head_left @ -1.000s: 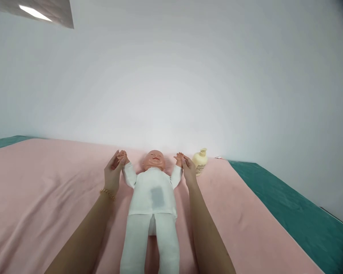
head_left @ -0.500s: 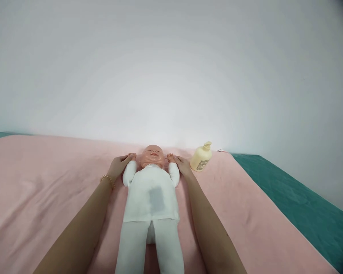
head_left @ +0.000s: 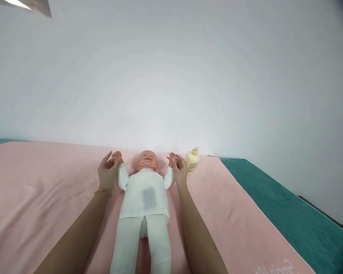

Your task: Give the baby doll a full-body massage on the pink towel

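Left hand [head_left: 106, 176], right hand [head_left: 181, 171], fingers closed round doll's hands [head_left: 117, 155]; bottle print [head_left: 192, 166] seemingly illegible

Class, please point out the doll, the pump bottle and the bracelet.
Doll [head_left: 138, 201]: head view, front of its white top.
Pump bottle [head_left: 191, 160]: head view, middle of its body.
Bracelet [head_left: 103, 190]: head view, its gold-coloured band.

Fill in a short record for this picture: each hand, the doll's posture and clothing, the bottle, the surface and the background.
Left hand: holding the baby doll by one hand; bracelet on the wrist
Right hand: holding its other hand
Posture: on its back, arms raised beside the head
Clothing: white top and trousers; gray patch on the top
Bottle: pale yellow pump bottle, standing beside the right hand
Surface: pink cloth over green cover
Background: pale wall
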Action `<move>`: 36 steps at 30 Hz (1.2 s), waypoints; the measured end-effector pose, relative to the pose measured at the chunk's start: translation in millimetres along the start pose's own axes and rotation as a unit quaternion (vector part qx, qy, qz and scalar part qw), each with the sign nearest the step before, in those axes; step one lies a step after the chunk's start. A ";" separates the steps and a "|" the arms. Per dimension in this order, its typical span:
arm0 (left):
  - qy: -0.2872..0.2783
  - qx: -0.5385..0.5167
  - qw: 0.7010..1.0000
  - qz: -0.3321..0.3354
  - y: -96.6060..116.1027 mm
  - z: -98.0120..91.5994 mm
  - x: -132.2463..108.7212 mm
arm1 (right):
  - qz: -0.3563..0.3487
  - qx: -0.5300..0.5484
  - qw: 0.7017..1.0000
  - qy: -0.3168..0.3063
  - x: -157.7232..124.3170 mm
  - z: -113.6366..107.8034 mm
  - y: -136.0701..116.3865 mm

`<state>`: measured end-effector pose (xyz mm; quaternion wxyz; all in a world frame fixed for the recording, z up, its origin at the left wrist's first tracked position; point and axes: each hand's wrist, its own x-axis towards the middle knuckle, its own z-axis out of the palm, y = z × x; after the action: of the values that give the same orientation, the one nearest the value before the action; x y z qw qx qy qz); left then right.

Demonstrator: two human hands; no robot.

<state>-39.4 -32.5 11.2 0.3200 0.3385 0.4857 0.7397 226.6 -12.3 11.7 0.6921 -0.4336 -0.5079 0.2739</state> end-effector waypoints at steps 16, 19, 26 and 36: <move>0.050 0.134 0.987 0.078 24.9 -62.5 -134.0 | 0.067 -0.171 0.982 0.054 -150.8 -49.4 -54.3; 0.011 0.259 0.966 0.018 30.0 -78.5 -148.2 | 0.106 -0.217 0.970 0.027 -167.1 -55.6 -54.3; -0.175 0.446 0.878 -0.006 28.3 -97.1 -165.9 | 0.117 -0.315 0.940 -0.060 -184.8 -57.6 -65.4; -0.190 0.353 0.916 0.020 11.9 -106.9 -148.1 | 0.103 -0.302 0.947 -0.026 -183.1 -61.5 -56.3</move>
<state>-44.0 -208.8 -37.7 0.2514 0.5729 0.6384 0.4485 219.7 -208.9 -30.7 0.4837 -0.6649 -0.5371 0.1883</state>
